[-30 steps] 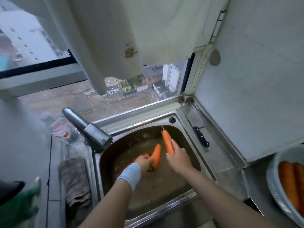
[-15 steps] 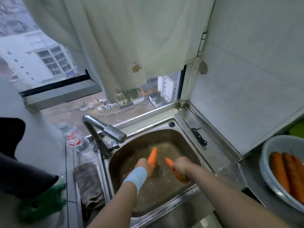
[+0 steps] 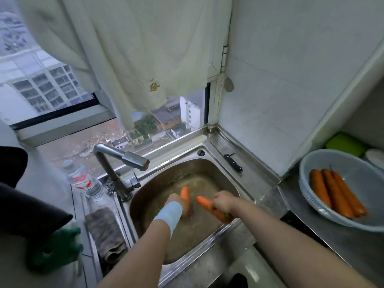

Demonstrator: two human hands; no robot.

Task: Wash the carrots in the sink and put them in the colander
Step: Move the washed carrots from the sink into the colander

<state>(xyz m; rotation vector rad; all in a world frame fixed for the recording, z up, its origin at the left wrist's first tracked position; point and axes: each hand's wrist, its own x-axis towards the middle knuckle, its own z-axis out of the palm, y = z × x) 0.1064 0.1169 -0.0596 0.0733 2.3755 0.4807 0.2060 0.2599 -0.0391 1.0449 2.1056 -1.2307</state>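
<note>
Both hands worked low in the rounded stainless-steel sink (image 3: 207, 165). My left hand (image 3: 176, 201) (pale blue band at the wrist) curled round the first carrot (image 3: 184, 193), tapered and orange. My right hand (image 3: 223, 201) gripped the second carrot (image 3: 204, 203). Three smooth carrots (image 3: 334, 192) lay side by side in the round pale plastic colander (image 3: 353, 163) on the counter (image 3: 311, 231).

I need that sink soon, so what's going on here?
A person is washing carrots at the stainless steel sink. Their left grip, the hand with a pale blue wristband, holds one orange carrot low in the basin; the right grip holds a second orange carrot beside it. Three more orange carrots lie in the pale blue plastic colander on the counter to the right, so these two are not yet in it.
</note>
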